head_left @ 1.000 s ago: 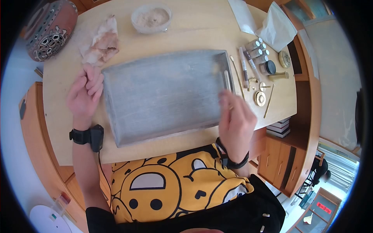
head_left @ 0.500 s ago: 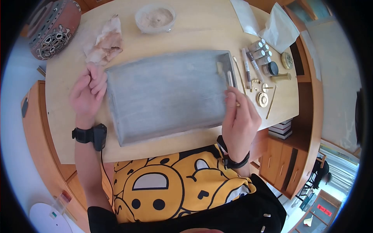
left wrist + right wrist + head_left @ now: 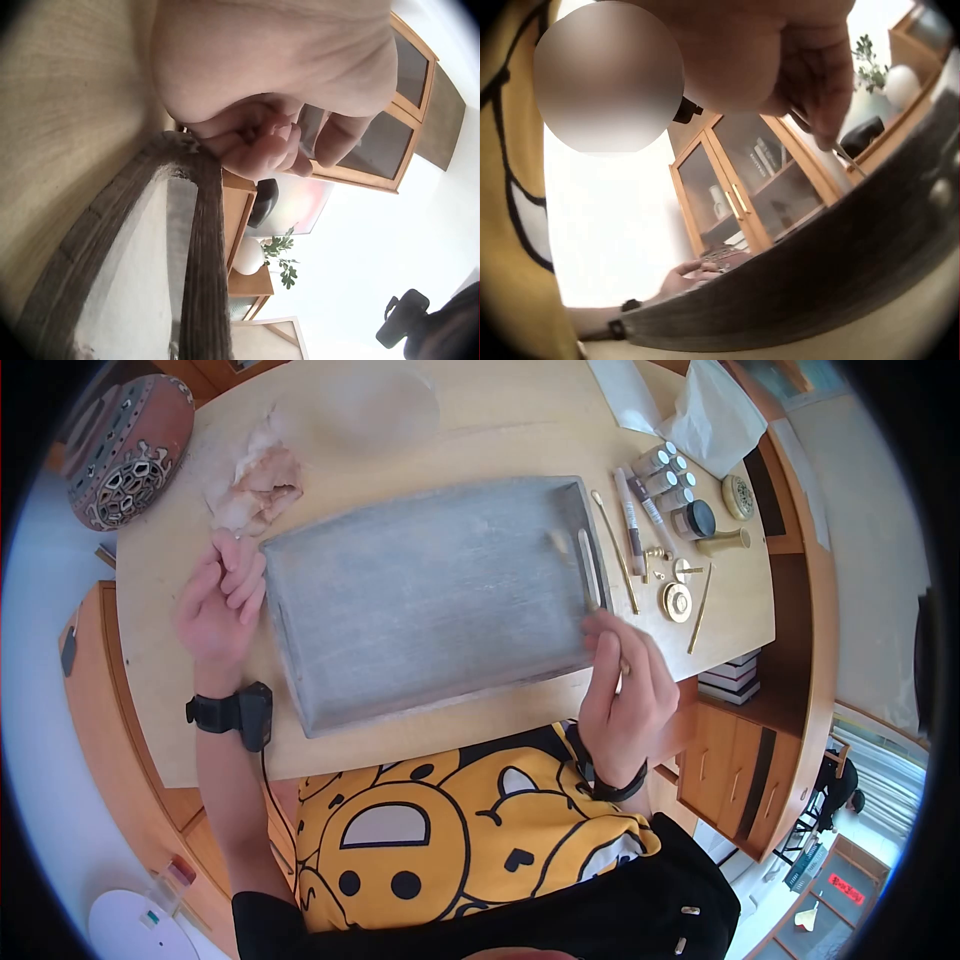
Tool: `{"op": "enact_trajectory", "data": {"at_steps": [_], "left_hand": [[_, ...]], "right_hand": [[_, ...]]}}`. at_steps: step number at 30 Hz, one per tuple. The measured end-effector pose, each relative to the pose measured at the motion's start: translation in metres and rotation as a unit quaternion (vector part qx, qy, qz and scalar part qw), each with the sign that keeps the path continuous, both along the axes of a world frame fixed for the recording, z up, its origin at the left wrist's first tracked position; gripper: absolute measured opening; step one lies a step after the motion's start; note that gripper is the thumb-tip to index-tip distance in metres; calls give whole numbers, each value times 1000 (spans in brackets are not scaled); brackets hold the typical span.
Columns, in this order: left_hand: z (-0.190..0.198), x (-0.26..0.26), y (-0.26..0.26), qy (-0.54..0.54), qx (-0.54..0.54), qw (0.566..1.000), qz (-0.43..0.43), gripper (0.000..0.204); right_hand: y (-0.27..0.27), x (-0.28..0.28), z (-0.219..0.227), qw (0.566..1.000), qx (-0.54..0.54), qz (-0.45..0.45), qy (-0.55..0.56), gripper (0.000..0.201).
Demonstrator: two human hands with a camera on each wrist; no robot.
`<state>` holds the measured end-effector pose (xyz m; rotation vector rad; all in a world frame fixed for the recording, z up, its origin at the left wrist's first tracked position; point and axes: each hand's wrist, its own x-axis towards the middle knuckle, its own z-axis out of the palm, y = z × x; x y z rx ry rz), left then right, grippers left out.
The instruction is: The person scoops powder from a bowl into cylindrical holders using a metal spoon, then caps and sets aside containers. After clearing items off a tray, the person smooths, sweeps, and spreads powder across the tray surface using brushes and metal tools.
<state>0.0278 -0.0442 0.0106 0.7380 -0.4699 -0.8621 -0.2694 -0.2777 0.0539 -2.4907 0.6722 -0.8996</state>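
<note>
A grey, weathered wooden tray (image 3: 420, 600) lies before me on the table. My right hand (image 3: 628, 685) is over its near right corner and pinches a thin brass-coloured tool (image 3: 849, 159) between thumb and fingers. The tool's blurred, flat-looking end (image 3: 557, 540) shows over the tray by the slotted right side. Beside the tray's left edge, my left hand (image 3: 222, 600) rests on the table with loosely curled fingers and nothing visible in it. In the left wrist view, the tray's handle end (image 3: 202, 277) stands close below those fingers.
A stained, crumpled tissue (image 3: 258, 490) lies beyond my left hand, near a patterned reddish pot (image 3: 130, 455). A bowl (image 3: 375, 405) shows blurred at the back. Right of the tray are brass pieces (image 3: 677, 601), thin rods (image 3: 617, 545), tubes (image 3: 640, 520) and small jars (image 3: 692, 520).
My right hand has shifted a little right and toward my body, still holding the tool. The left hand stays beside the tray. The bowl, sharp earlier, now looks blurred.
</note>
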Motion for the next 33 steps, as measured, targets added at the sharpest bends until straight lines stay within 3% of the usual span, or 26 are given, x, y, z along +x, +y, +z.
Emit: {"op": "enact_trajectory", "data": {"at_steps": [1, 4, 5, 7, 8, 9, 11, 12, 15, 16, 17, 19, 20, 23, 25, 28, 30, 31, 33], "left_hand": [[0, 0, -1, -3, -4, 1000, -7, 20], [-4, -1, 2, 6, 6, 1000, 16, 20], [-3, -2, 1, 7, 7, 1000, 15, 20], [0, 1, 0, 21, -34, 999, -30, 17], [0, 0, 0, 21, -34, 999, -30, 17], [-1, -1, 0, 15, -20, 1000, -12, 18], [-2, -3, 0, 11, -7, 1000, 7, 20], [-1, -3, 0, 10, -2, 1000, 8, 20], [-1, 2, 0, 7, -6, 1000, 2, 20], [-4, 1, 2, 15, -12, 1000, -4, 20], [-5, 0, 2, 19, -11, 1000, -4, 20], [-1, -1, 0, 4, -3, 1000, 2, 20], [-1, -1, 0, 3, -4, 1000, 2, 20], [-2, 2, 0, 6, -16, 1000, -17, 20], [-2, -3, 1, 16, 7, 1000, 22, 19], [-3, 1, 1, 3, -4, 1000, -4, 19], [-4, 1, 0, 6, -4, 1000, 2, 19], [-5, 0, 2, 11, -1, 1000, 13, 19], [-3, -1, 3, 10, 2, 1000, 6, 19]], "right_hand": [[-1, -1, 0, 1000, -1, -2, -1, 21], [1, -9, 1, 986, 25, 159, 39, 18], [2, -12, 1, 986, 26, 158, 40, 18], [0, -15, -1, 997, -21, 70, -14, 18], [-3, -14, 1, 1000, -24, 13, 12, 17], [-2, -15, 3, 1000, -23, 12, 14, 17], [0, -16, 7, 993, -24, 85, 75, 16], [-2, -21, 3, 984, 5, 171, 39, 17], [0, -26, 4, 992, -23, 124, -5, 16], [-1, -26, 9, 998, -25, 44, 30, 14], [-2, -28, 8, 998, -24, 44, 34, 14], [-4, -30, 7, 992, -34, 105, 62, 14], [-2, -32, 9, 981, 14, 185, 53, 16], [4, -32, 15, 989, -24, 143, 2, 18], [-2, -35, 17, 998, -32, 35, 51, 17], [-5, -32, 20, 990, -63, 96, 80, 15], [4, -31, 28, 979, 41, 194, 34, 14], [1, -31, 29, 980, 44, 193, 37, 14], [-11, -31, 35, 997, -2, 30, 71, 14]]}}
